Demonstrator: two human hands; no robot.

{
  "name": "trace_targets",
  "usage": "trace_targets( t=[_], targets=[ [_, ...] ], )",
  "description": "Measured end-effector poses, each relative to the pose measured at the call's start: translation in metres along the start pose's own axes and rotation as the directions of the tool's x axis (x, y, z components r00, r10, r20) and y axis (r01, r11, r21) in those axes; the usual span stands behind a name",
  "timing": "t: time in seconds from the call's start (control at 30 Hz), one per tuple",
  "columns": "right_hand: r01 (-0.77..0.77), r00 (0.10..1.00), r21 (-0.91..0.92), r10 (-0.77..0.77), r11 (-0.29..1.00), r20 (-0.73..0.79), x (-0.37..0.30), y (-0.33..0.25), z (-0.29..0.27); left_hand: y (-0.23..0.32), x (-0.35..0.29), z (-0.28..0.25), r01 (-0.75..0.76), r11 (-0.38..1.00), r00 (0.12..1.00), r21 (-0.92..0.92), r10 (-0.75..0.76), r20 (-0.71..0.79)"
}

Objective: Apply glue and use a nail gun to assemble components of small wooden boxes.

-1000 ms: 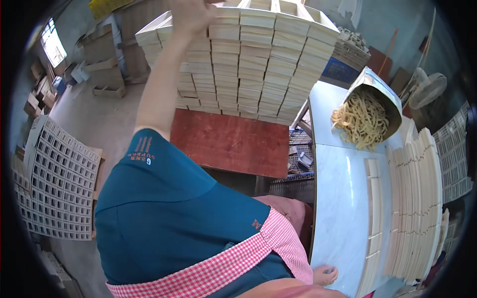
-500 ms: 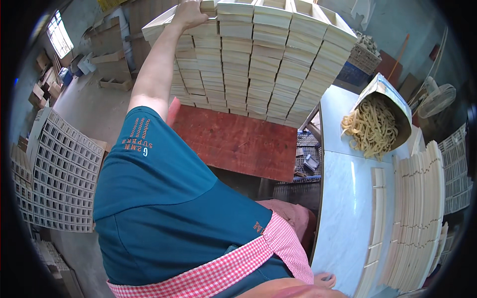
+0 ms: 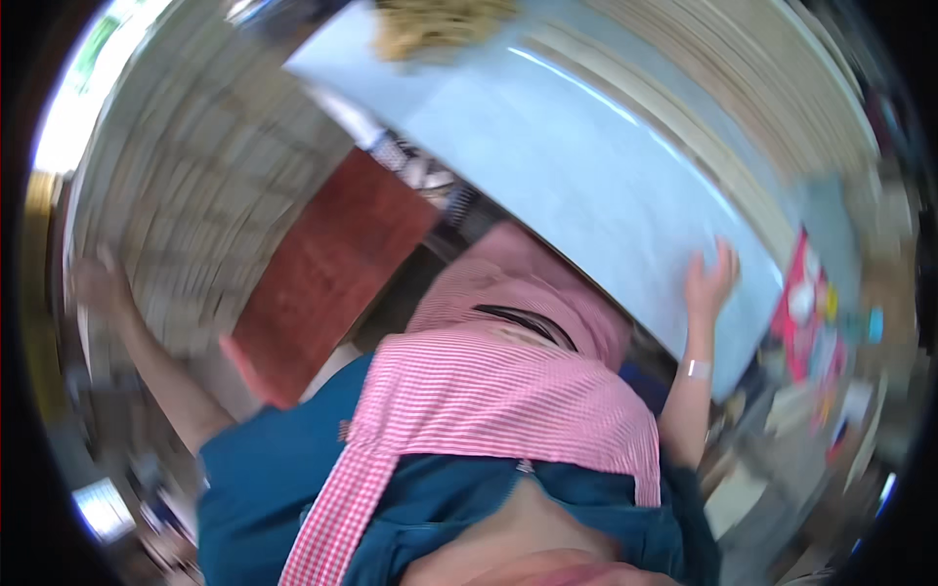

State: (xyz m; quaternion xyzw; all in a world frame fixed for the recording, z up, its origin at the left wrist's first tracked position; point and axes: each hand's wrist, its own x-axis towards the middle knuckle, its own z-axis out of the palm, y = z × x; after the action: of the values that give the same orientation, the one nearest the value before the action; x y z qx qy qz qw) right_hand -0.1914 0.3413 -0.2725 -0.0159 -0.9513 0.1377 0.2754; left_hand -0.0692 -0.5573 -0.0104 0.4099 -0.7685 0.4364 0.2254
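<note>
My left hand point(image 3: 101, 283) is at the far left, beside the tall stacks of pale wooden trays point(image 3: 210, 171). Motion smears its fingers, so I cannot make out whether it touches or grips a tray. On the right, my right hand point(image 3: 711, 280) is over the near right end of the pale blue tabletop point(image 3: 547, 146). Its fingers are spread with nothing visible between them; whether it rests on the surface is unclear. Long pale wooden strips point(image 3: 625, 83) lie along the table's far side, past my right hand.
A red board point(image 3: 332, 254) lies beneath the stacks. Curly tan strips point(image 3: 445, 27) sit at the table's far left end. Larger bundles of wooden strips point(image 3: 772, 83) line its far edge. Past the right end are a pink item point(image 3: 801, 303) and blurred clutter.
The view has swung right, so the stacks now appear at left and the table spreads across the top. My left arm remains stretched toward the stacks. My right hand has come into view.
</note>
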Motion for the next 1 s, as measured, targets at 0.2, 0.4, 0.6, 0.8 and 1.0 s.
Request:
trace_targets(
  t=[0.2, 0.4, 0.6, 0.8, 1.0],
  targets=[
    [-0.096, 0.972, -0.450, 0.181, 0.888, 0.149, 0.063, 0.088, -0.008, 0.266, -0.116, -0.105, -0.569, 0.380, 0.819, -0.729, 0.347, -0.458],
    [-0.150, 0.896, -0.467, 0.320, 0.871, 0.309, 0.092, 0.119, -0.014, 0.406, -0.182, -0.252, -0.529, -0.306, 0.679, -0.792, 0.408, -0.611],
    [-0.026, 0.798, -0.363, 0.238, 0.931, 0.554, 0.092, 0.128, -0.029, 0.484, -0.179, -0.321, -0.586, -0.451, 0.494, -0.673, 0.460, -0.738],
    [0.024, 0.832, -0.317, 0.157, 0.948, 0.532, 0.097, 0.127, -0.055, 0.603, -0.139, -0.332, -0.826, -0.240, 0.377, -0.509, 0.435, -0.818],
    [-0.029, 0.851, -0.387, 0.226, 0.922, 0.474, 0.100, 0.090, -0.113, 0.605, -0.111, -0.364, -0.804, -0.218, 0.135, -0.554, 0.839, -0.526]
  ],
)
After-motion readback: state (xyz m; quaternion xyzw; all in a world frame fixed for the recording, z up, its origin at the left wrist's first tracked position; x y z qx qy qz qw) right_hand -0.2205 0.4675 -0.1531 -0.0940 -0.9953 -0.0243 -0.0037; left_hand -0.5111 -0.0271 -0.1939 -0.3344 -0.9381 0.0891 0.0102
